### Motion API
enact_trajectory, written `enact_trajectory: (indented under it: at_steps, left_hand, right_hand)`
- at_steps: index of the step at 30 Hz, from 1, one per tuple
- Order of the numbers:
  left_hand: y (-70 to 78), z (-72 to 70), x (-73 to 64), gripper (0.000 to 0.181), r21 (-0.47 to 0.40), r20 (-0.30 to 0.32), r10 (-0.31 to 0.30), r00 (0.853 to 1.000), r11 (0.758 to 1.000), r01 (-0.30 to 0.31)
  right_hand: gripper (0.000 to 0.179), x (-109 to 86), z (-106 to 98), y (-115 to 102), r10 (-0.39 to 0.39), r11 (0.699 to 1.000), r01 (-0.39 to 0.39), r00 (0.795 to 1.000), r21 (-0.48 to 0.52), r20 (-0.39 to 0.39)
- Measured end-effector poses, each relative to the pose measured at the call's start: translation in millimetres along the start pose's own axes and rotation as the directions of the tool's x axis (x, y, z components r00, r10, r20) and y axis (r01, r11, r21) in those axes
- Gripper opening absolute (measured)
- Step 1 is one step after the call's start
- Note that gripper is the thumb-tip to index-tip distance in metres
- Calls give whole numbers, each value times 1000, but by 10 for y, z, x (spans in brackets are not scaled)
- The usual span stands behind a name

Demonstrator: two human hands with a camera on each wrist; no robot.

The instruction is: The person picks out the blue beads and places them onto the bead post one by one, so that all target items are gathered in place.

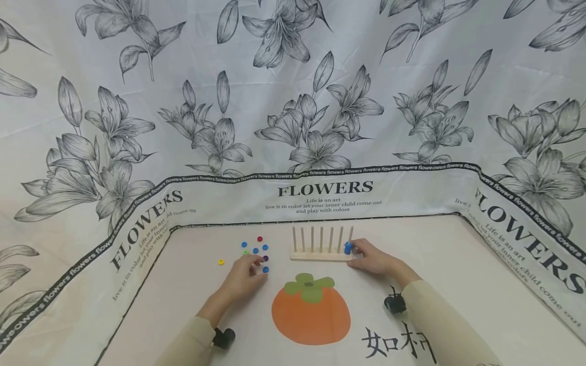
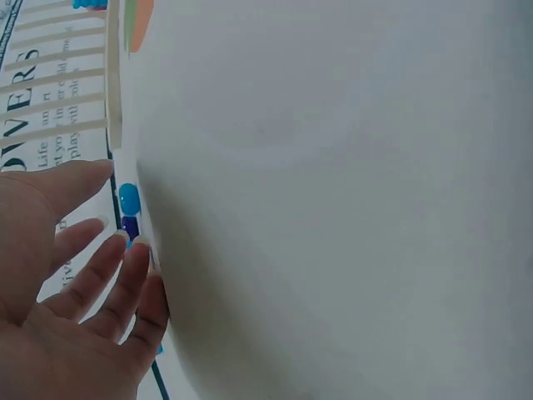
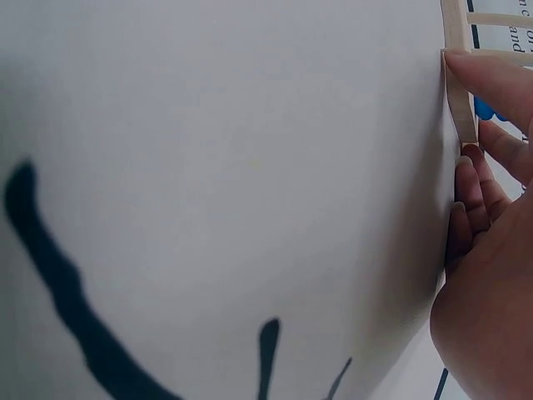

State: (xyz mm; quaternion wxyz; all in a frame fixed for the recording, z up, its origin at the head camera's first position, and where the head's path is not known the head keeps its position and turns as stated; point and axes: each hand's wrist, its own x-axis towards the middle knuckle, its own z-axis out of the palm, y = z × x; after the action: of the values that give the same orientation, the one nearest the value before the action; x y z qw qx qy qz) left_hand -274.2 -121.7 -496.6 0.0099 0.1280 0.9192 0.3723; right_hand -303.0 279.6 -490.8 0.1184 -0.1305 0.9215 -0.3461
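Flowered cloth (image 1: 203, 20) surrounds our pale table (image 1: 183, 284). Our left hand (image 1: 244, 278) is loosely spread, thumb apart from the fingers, gripping nothing; its fingertips reach beside a purple bead (image 1: 266, 258), and we cannot tell whether they touch it. One blue bead (image 1: 266, 269) lies by the thumb. Our right hand (image 1: 377, 262) grips the right end of a wooden rack (image 1: 316, 256), thumb against the front of its base, the other fingers bent about the end.

Left of the rack we count eight loose beads: four blue, one purple, one green (image 1: 245, 252), one red (image 1: 259, 239) and one yellow (image 1: 222, 262), the yellow farthest left. Seven pegs (image 1: 321, 240) stand upright on the rack; blue pieces (image 1: 348, 248) sit low at the rightmost, their number unclear to us.

Nearer us, the surface bears one printed orange fruit (image 1: 311, 317), with black characters (image 1: 377, 343) to its right. Grey lilies and FLOWERS lettering (image 1: 325, 188) cover the cloth around us.
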Motion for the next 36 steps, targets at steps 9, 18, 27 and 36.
enact_trajectory:
  at_steps: [9, 18, 27, 36]
  left_hand:
    - [-29, 23, 43, 34, 3, 10, -21, 1000, 1000, 21]
    - [-46, 47, 115, 23, 13, 16, -15, 1000, 1000, 15]
    - [-57, 58, 138, 18, 34, 21, -19, 1000, 999, 18]
    - [-54, 62, 146, 17, 44, 8, -13, 1000, 999, 13]
  right_hand:
    - [67, 65, 42, 77, 8, 999, -8, 1000, 45, -18]
    - [68, 71, 44, 113, 5, 999, -5, 1000, 36, -20]
    - [67, 59, 39, 98, -9, 999, 9, 1000, 32, -23]
    - [67, 55, 20, 66, 1, 1000, -1, 1000, 1, -4]
